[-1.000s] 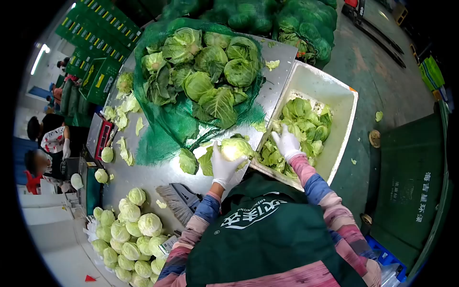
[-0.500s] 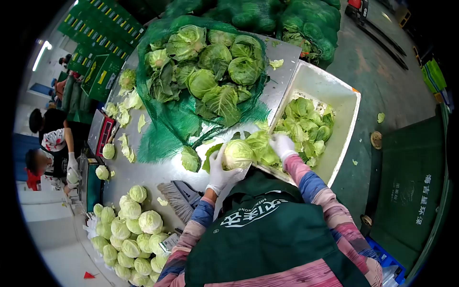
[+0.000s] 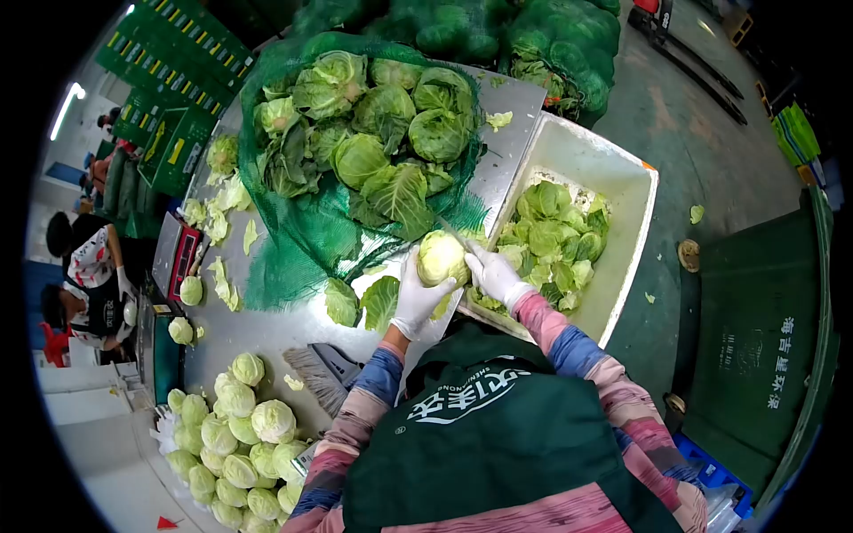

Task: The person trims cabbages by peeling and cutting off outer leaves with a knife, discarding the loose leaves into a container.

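Note:
My gloved left hand (image 3: 416, 295) is wrapped round a trimmed pale cabbage (image 3: 442, 258) near the table's front edge. At its right side is my gloved right hand (image 3: 498, 274), fingers closed; a thin pale strip juts from them past the cabbage's top, too unclear to name. Loose green leaves (image 3: 379, 303) lie left of my left hand. Beyond, an open green net (image 3: 298, 258) holds several untrimmed cabbages (image 3: 359, 158). Right of my right hand, a white foam box (image 3: 629, 258) contains stripped leaves (image 3: 546, 233).
Several trimmed cabbages (image 3: 233, 444) are piled at the lower left, near a brush (image 3: 317, 371). A red-framed scale (image 3: 184, 255) stands at the left edge; two people (image 3: 93, 275) are beyond it. Filled nets (image 3: 560, 53) lie behind, a green bin (image 3: 755, 346) at the right.
My right hand has let go of the leaves over the box and moved left to the cabbage. My left hand has raised the cabbage slightly; a dark leaf behind it now lies on the table.

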### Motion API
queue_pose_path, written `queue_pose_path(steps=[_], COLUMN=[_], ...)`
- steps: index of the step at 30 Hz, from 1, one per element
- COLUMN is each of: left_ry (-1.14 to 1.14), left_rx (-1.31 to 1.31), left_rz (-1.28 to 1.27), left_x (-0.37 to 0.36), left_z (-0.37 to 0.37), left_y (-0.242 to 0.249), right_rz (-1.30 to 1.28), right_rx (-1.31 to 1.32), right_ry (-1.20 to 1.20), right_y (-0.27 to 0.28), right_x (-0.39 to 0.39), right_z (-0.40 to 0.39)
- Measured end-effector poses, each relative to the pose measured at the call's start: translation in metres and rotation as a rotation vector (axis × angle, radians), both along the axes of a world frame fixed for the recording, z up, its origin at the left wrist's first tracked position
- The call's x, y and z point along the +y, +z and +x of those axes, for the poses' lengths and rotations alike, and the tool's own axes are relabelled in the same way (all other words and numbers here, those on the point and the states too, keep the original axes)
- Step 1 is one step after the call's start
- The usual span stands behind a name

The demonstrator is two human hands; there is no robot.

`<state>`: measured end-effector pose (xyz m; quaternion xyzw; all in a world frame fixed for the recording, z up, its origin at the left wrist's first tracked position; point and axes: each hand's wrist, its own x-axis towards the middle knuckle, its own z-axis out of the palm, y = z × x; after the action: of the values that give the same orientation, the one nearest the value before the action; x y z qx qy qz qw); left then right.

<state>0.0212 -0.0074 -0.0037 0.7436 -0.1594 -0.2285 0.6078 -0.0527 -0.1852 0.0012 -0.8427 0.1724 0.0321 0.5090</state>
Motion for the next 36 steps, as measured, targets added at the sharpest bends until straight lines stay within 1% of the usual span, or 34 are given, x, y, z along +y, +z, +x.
queue_pose_path(steps=[1,2,3,4,5,6,7,9,10,12,13,14,15,17,18,19,20,21,22,23,24,25,26,27,29,30,31,32,33,34,35,36], left_ry=[0.008,0.05,0.09,0.09,0.084,0.057,0.029,0.032,0.034,0.051,0.069,0.047,0.045,-0.012,-0.019,-0.018,-0.076,-0.129,-0.107,-0.101,-0.086,-0.07,-0.027,-0.027,0.356,0.391,0.395,0.417,0.443,0.37,0.372,0.339], left_rx=[-0.068,-0.144,-0.22,-0.304,-0.302,-0.346,-0.39,-0.411,-0.433,-0.456,-0.477,-0.408,-0.41,-0.436,-0.316,-0.315,-0.373,-0.429,-0.344,-0.346,-0.108,0.128,0.16,0.161,0.484,0.362,0.359,0.468,0.574,0.655,0.644,0.792], left_rz=[0.044,0.106,0.169,0.302,0.301,0.333,0.364,0.37,0.374,0.383,0.39,0.361,0.361,0.238,0.184,0.184,0.318,0.455,0.385,0.392,0.237,0.078,-0.091,-0.087,-0.235,-0.168,-0.17,-0.23,-0.289,-0.338,-0.336,-0.528], left_x=[-0.002,-0.004,-0.007,-0.009,-0.009,-0.009,-0.009,-0.009,-0.01,-0.011,-0.014,-0.015,-0.011,0.0,0.011,0.023,0.036,0.046,0.055,0.064,0.074,0.083,0.094,0.085,0.058,0.061,0.059,0.058,0.06,0.065,0.068,0.068], left_z=[0.001,-0.001,-0.004,-0.007,-0.006,-0.005,-0.004,-0.006,-0.008,-0.013,-0.017,-0.024,-0.026,-0.02,-0.014,-0.01,-0.007,-0.007,-0.011,-0.011,-0.01,-0.01,-0.009,-0.012,-0.024,-0.019,-0.016,-0.011,-0.007,-0.003,-0.001,-0.004], left_y=[-0.005,-0.011,-0.005,0.01,0.009,0.008,0.007,0.006,0.006,0.007,0.016,0.026,0.025,0.018,0.01,0.014,0.02,0.027,0.034,0.033,0.028,0.019,-0.007,0.0,0.021,-0.011,-0.005,0.001,0.006,0.005,0.004,0.004], right_rz=[-0.071,-0.049,-0.049,-0.163,-0.276,-0.37,-0.369,-0.502,-0.559,-0.522,-0.488,-0.449,-0.398,-0.372,-0.373,-0.336,-0.299,-0.269,-0.234,-0.249,-0.22,-0.206,-0.263,-0.385,-0.378,-0.281,-0.184,-0.19,-0.083,-0.012,0.087,0.14], right_rx=[-0.066,-0.114,-0.113,-0.031,0.053,0.036,0.038,0.152,0.124,0.137,0.151,0.18,0.181,0.094,0.093,0.124,0.155,0.176,0.193,0.214,0.291,0.361,0.349,0.372,0.289,0.286,0.28,0.193,0.084,0.045,0.065,-0.029], right_ry=[0.024,0.052,0.047,0.077,0.108,0.109,0.107,0.096,0.102,0.063,0.026,-0.005,-0.09,-0.035,-0.037,-0.058,-0.079,-0.182,-0.284,-0.396,-0.512,-0.549,-0.596,-0.594,-0.592,-0.521,-0.449,-0.404,-0.381,-0.329,-0.276,-0.166], right_y=[0.0,-0.001,0.008,0.019,0.024,0.025,0.025,0.03,0.03,0.03,0.03,0.013,0.007,-0.003,-0.002,-0.001,-0.002,-0.008,-0.02,-0.054,-0.054,-0.059,-0.064,-0.068,-0.051,-0.031,-0.016,-0.023,-0.032,-0.022,-0.011,0.013], right_x=[0.001,0.001,0.002,0.004,0.007,0.013,0.016,0.022,0.023,0.019,0.014,0.007,0.001,-0.011,-0.012,-0.012,-0.012,-0.015,-0.019,-0.028,-0.036,-0.049,-0.057,-0.061,-0.051,-0.043,-0.034,-0.024,-0.014,-0.001,0.01,0.022], right_z=[-0.001,-0.004,-0.004,-0.003,-0.002,0.001,0.003,0.006,0.006,0.009,0.011,0.015,0.02,0.012,0.009,0.006,0.001,-0.006,-0.014,-0.02,-0.028,-0.036,-0.047,-0.05,-0.047,-0.042,-0.035,-0.032,-0.03,-0.025,-0.02,-0.019])
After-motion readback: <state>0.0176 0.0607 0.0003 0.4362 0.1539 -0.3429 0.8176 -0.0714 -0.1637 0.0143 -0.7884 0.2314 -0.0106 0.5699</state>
